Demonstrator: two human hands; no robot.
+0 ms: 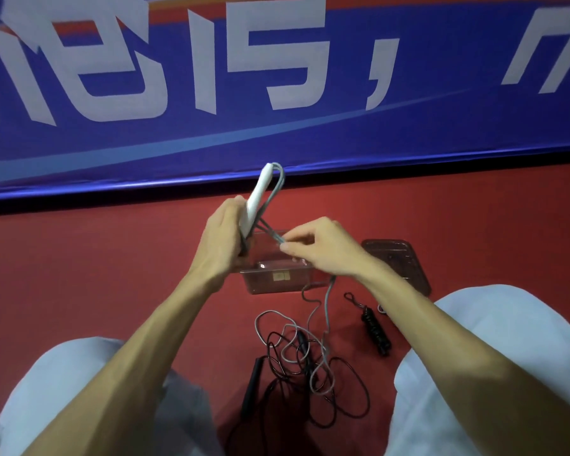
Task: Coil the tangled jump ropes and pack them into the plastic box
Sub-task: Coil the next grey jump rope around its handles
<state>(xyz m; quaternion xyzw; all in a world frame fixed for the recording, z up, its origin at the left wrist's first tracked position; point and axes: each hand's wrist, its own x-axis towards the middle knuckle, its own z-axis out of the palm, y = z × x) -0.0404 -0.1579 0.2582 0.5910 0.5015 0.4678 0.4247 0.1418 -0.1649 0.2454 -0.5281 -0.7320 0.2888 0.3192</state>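
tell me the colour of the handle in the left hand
The handle is white; head view shows it.

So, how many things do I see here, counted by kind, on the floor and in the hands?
Grey jump rope, held in the left hand and the right hand: 1
Loose black jump rope: 1
Coiled black bundle: 1
Plastic box: 1
Lid: 1
Total: 5

Above and beyond the grip, large white stylised characters (287,31) on a blue banner (408,133), cropped at the top edge and not legible as words, with one clear comma (380,67) among them. Just below the grip, on the near wall of the plastic box (260,286), a small yellowish label (281,276), perhaps printed, too blurred to read.
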